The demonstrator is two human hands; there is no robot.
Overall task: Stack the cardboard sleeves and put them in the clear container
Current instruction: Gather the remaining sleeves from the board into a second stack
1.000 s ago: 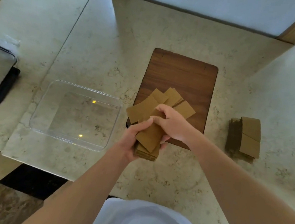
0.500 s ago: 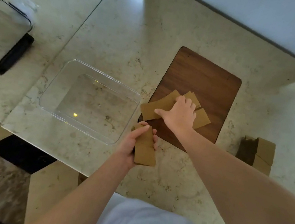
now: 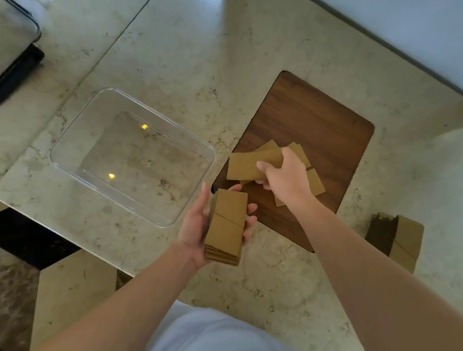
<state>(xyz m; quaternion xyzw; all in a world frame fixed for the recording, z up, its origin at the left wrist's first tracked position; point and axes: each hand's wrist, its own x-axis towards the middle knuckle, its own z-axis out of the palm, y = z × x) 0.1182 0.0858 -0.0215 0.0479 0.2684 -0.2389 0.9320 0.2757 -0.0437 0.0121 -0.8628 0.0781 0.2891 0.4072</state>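
Flat brown cardboard sleeves sit stacked in the left hand, fingers curled around them. The right hand pinches one sleeve above the dark wooden board, beside the clear plastic container.

The tray is cut off at the left edge; the right hand hides part of the loose sleeves.

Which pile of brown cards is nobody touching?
The pile of sleeves far right on the counter. The left hand holds one stack; the right hand grips the board's loose sleeves.
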